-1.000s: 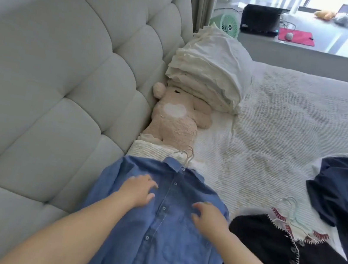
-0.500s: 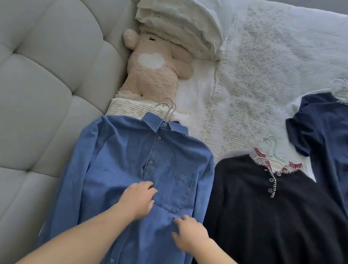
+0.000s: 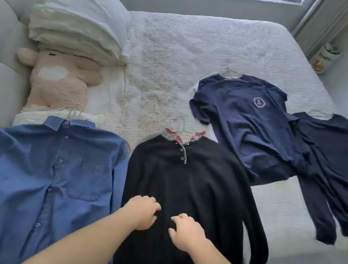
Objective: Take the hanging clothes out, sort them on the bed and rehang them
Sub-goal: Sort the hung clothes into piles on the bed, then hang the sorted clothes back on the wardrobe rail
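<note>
Both hands, left hand (image 3: 140, 214) and right hand (image 3: 184, 231), rest loosely curled on the black sweater (image 3: 184, 192) on the bed (image 3: 181, 48), pinching nothing; dragging could bunch it or slip its hanger (image 3: 179, 128).

i see my left hand (image 3: 142, 214) and right hand (image 3: 186, 230). both forearms are bare. no sleeves, rings or watch show.

Both hands, left hand (image 3: 142, 214) and right hand (image 3: 187, 231), on black sweater (image 3: 194, 187).

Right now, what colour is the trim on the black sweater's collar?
Red with white stitching, on the black sweater collar trim; the head view shows it.
</note>
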